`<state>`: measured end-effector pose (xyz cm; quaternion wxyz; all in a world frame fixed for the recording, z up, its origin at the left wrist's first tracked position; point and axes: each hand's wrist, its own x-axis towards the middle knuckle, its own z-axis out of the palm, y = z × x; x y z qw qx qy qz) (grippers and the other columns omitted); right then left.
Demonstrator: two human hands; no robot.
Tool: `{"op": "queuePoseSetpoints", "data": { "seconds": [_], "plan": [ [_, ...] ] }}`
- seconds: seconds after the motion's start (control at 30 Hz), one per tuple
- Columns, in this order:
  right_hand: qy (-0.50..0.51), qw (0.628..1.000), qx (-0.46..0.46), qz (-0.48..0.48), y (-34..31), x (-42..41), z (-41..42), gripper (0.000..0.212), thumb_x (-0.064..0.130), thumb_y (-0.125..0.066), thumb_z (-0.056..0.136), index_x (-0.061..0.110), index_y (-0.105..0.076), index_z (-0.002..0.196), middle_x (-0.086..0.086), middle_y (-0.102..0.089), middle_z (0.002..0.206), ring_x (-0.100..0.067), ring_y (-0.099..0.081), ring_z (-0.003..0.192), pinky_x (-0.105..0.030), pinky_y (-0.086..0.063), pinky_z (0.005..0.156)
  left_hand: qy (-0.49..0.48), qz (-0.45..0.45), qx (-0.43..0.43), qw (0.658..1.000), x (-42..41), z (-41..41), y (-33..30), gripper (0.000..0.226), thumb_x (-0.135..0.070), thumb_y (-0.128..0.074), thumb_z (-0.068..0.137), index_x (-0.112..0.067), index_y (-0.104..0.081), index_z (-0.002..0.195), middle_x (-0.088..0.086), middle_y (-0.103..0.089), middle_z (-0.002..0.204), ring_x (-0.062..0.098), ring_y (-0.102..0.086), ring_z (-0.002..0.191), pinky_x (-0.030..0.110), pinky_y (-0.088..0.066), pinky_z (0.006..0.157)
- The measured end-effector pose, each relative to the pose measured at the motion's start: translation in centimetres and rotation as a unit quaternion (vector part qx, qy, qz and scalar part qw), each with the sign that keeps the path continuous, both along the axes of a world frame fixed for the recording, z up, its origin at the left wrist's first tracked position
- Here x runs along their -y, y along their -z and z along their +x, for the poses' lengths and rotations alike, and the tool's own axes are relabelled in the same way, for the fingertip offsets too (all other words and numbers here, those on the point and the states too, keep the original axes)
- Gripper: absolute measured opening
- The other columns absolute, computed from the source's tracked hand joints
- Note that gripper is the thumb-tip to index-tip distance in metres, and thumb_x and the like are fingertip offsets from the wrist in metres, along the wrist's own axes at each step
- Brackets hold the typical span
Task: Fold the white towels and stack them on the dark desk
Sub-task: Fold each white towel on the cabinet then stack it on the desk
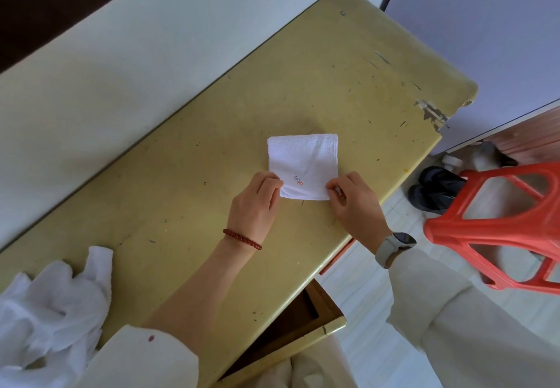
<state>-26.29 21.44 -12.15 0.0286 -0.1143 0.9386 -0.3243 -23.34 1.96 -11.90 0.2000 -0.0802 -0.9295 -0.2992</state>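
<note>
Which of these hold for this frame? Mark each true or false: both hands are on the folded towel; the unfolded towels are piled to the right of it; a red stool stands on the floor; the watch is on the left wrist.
1. Both hands are on the folded towel. True: the left hand and right hand each pinch a near corner.
2. The unfolded towels are piled to its right. False: they lie at the desk's left end.
3. A red stool stands on the floor. True.
4. The watch is on the left wrist. False: it is on the right; the left wears a bead bracelet.
</note>
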Motion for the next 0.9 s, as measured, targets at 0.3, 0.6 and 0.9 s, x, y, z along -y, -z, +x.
{"op": "queuePoseSetpoints", "data": {
  "seconds": [0.3, 0.6, 0.9],
  "plan": [
    [0.003, 1.000, -0.030, 0.004, 0.4, 0.2, 0.0, 0.006, 0.005, -0.058, 0.080, 0.004, -0.063, 0.082, -0.010, -0.056, 0.079, -0.014, -0.044, 0.063, -0.023, -0.036, 0.056, 0.001, -0.031, 0.000, 1.000, 0.4, 0.0, 0.5, 0.013, -0.006, -0.045, 0.080, -0.018, -0.046, 0.083, -0.007, -0.054, 0.093, 0.017, -0.055, 0.050, 0.020, -0.040, 0.037],
    [-0.006, 0.999, -0.042, 0.008, 0.4, 0.1, 0.2, 0.005, 0.003, -0.059, 0.079, 0.002, -0.063, 0.082, -0.010, -0.054, 0.078, -0.012, -0.041, 0.065, -0.023, -0.037, 0.056, -0.008, -0.093, 0.009, 0.996, 1.0, 0.8, 2.0, 0.019, -0.003, -0.045, 0.077, -0.007, -0.063, 0.071, 0.003, -0.067, 0.079, 0.011, -0.050, 0.074, 0.024, -0.036, 0.062],
    [0.106, 0.976, 0.147, -0.124, -2.7, 0.3, -2.1, 0.028, 0.018, -0.053, 0.090, 0.014, -0.053, 0.117, -0.009, -0.063, 0.085, -0.020, -0.057, 0.075, -0.031, -0.049, 0.069, 0.001, -0.142, 0.076, 0.987, 0.5, -0.3, 0.5, 0.027, -0.029, -0.046, 0.084, -0.017, -0.069, 0.074, 0.003, -0.062, 0.079, 0.022, -0.057, 0.066, 0.026, -0.045, 0.054]
  ]
}}
